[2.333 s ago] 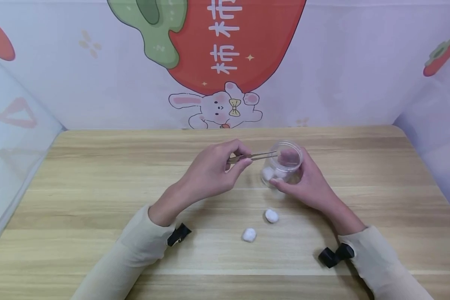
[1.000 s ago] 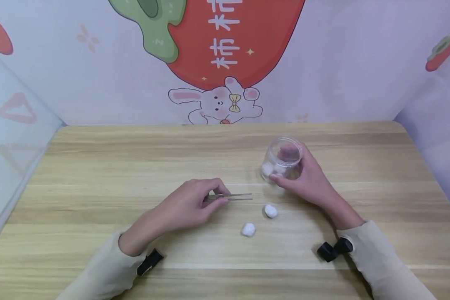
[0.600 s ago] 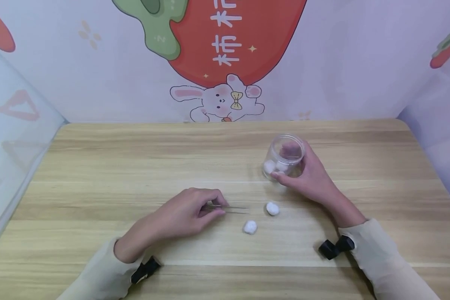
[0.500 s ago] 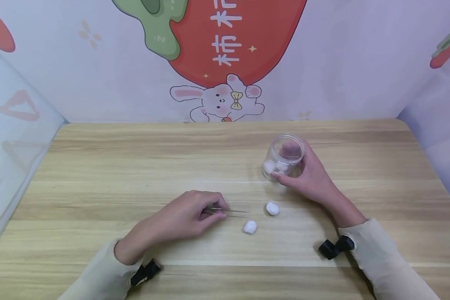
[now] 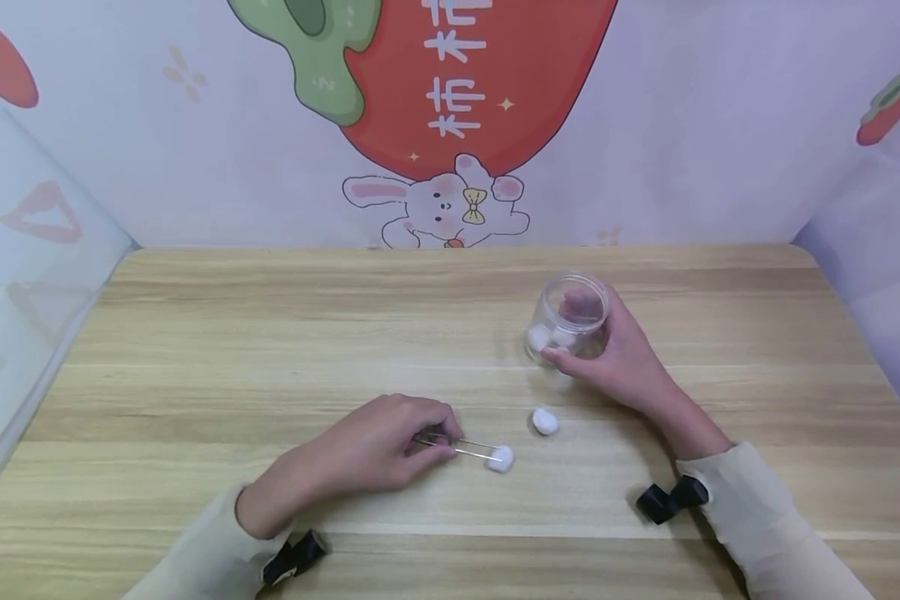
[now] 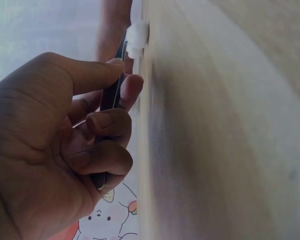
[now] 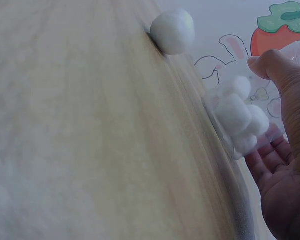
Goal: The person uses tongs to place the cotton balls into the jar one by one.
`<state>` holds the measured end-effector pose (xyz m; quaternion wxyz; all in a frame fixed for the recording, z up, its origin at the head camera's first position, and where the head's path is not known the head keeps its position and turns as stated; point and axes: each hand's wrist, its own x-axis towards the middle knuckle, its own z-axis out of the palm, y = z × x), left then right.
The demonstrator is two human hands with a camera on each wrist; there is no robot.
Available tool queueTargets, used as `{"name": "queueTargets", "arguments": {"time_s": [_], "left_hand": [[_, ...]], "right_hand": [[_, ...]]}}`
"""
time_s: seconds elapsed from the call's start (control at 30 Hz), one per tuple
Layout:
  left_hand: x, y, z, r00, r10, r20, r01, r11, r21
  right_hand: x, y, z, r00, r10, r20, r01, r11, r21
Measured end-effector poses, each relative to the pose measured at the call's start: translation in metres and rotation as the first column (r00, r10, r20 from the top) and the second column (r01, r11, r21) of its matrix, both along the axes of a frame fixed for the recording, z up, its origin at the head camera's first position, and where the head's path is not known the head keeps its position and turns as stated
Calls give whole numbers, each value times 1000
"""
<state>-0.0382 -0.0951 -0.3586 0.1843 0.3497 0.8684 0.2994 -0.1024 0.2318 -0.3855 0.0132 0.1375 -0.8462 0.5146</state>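
Note:
My left hand point(image 5: 382, 442) pinches a pair of metal tweezers point(image 5: 471, 447) between thumb and fingers. The tweezers' tips straddle or touch a white cotton ball point(image 5: 501, 459) on the table; whether they squeeze it I cannot tell. In the left wrist view the dark tweezers point(image 6: 111, 92) point up toward the cotton ball point(image 6: 138, 34). My right hand point(image 5: 622, 358) grips a clear lidless jar point(image 5: 570, 308), its thumb on the near side and fingers round the far side. Several cotton balls point(image 7: 235, 114) lie in the jar's bottom, seen in the right wrist view.
A second loose cotton ball point(image 5: 545, 422) lies between the jar and the tweezed one. The wooden table point(image 5: 270, 333) runs back to a printed cloth backdrop point(image 5: 667, 125). Black wrist cameras point(image 5: 294, 558) sit at both sleeves.
My left hand has drawn the tweezers back from the jar's mouth, down toward the near side, and their tips have come to the nearer cotton ball. The right hand has kept its grip on the jar.

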Motion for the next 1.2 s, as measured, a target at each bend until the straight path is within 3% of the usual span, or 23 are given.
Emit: {"name": "queueTargets", "arguments": {"time_s": [0.43,0.8,1.2], "left_hand": [[4,2,-4,999,11,-33,-12,999,-41],[6,5,-5,991,46,-122,-52,998,-47],[-2,1,-6,979,172,-113,-173,985,2]], "right_hand": [[1,0,-1,1000,2,2,-2,1000,5],[1,0,0,1000,-3,9,3,1000,-10],[1,0,0,1000,-2,5,2,1000,-6]]}}
